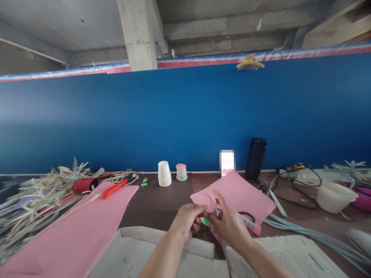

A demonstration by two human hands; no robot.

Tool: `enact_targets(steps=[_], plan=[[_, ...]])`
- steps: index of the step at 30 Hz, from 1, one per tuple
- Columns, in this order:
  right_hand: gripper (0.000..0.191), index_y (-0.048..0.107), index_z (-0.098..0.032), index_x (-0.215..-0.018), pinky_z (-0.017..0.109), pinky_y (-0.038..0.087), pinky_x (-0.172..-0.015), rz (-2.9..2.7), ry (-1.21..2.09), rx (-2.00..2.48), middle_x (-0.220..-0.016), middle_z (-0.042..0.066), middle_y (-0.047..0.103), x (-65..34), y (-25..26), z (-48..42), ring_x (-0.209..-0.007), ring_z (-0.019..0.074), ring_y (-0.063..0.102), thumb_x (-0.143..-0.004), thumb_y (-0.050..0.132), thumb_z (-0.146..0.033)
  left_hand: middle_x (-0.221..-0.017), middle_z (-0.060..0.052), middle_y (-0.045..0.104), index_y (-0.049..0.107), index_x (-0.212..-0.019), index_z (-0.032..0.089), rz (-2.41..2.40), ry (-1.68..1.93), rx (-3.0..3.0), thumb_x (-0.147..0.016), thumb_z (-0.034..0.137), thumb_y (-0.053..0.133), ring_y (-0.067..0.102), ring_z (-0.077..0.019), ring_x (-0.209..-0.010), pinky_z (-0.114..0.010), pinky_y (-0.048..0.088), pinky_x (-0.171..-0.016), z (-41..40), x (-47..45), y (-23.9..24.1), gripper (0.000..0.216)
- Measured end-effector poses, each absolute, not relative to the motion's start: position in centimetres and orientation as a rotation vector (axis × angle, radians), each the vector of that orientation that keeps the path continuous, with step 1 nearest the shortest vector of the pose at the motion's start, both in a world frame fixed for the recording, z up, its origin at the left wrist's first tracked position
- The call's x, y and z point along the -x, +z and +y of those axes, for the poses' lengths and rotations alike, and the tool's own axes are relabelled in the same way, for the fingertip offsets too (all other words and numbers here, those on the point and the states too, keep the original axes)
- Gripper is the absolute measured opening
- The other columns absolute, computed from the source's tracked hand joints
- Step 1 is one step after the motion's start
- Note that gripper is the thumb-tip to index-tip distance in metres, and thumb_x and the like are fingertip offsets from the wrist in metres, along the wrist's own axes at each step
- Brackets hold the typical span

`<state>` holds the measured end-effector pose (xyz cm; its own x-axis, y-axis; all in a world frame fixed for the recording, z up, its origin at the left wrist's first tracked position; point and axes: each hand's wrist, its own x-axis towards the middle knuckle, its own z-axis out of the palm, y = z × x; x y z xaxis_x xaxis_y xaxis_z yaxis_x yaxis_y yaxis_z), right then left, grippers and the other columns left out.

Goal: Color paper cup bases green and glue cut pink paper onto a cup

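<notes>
My left hand (188, 221) and my right hand (228, 224) meet over the brown table, just past a flat cardboard box (150, 247). Both are closed in a pinch on a small pink paper disc (207, 200) that seems to sit on a small cup with a green patch (206, 221); the cup is mostly hidden by my fingers. A pink paper sheet (243, 193) lies right behind the hands. Beside my right hand lies a glue stick with a pink cap (251, 226).
A large pink sheet (75, 231) covers the left, with red scissors (114, 188) and a heap of dry straw strips (34, 197). Stacked white cups (164, 173), a pink-topped cup (181, 172) and a black bottle (255, 159) stand by the blue wall. Cables and a white bowl (334, 196) lie right.
</notes>
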<state>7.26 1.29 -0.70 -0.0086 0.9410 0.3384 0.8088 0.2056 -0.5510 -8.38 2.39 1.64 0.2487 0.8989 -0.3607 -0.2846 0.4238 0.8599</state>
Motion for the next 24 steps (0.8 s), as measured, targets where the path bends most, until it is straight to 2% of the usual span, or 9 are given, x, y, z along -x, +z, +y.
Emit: enact_targets(steps=[8, 15, 24], plan=[[0.065, 0.029, -0.021, -0.137, 0.035, 0.046, -0.063, -1.863, 0.204, 1.624, -0.100, 0.012, 0.067, -7.27, -0.82, 1.16, -0.077, 0.0277, 0.066, -0.080, 0.049, -0.044, -0.066, -0.002, 0.057, 0.057, -0.068, 0.011, 1.007, 0.893, -0.764, -0.054, 0.036, 0.077, 0.034, 0.0006, -0.042, -0.013, 0.013, -0.037, 2.41, 8.39, 1.51, 0.035], [0.063, 0.029, -0.023, -0.137, 0.036, 0.047, -0.064, -1.862, 0.174, 1.632, -0.111, 0.012, 0.064, -7.16, -0.84, 1.17, -0.078, 0.0273, 0.066, -0.081, 0.046, -0.046, -0.064, -0.001, 0.056, 0.057, -0.069, 0.011, 1.048, 0.894, -0.761, -0.053, 0.037, 0.076, 0.033, 0.0001, -0.041, -0.014, 0.012, -0.038, 2.44, 8.17, 1.66, 0.036], [0.064, 0.030, -0.023, -0.138, 0.034, 0.046, -0.061, -1.858, 0.201, 1.626, -0.106, 0.011, 0.066, -7.26, -0.68, 1.11, -0.075, 0.0264, 0.066, -0.081, 0.047, -0.047, -0.058, 0.003, 0.049, 0.050, -0.065, 0.014, 1.073, 0.896, -0.802, -0.052, 0.041, 0.075, 0.030, -0.0002, -0.039, -0.016, 0.009, -0.039, 2.28, 7.88, 1.88, 0.039]])
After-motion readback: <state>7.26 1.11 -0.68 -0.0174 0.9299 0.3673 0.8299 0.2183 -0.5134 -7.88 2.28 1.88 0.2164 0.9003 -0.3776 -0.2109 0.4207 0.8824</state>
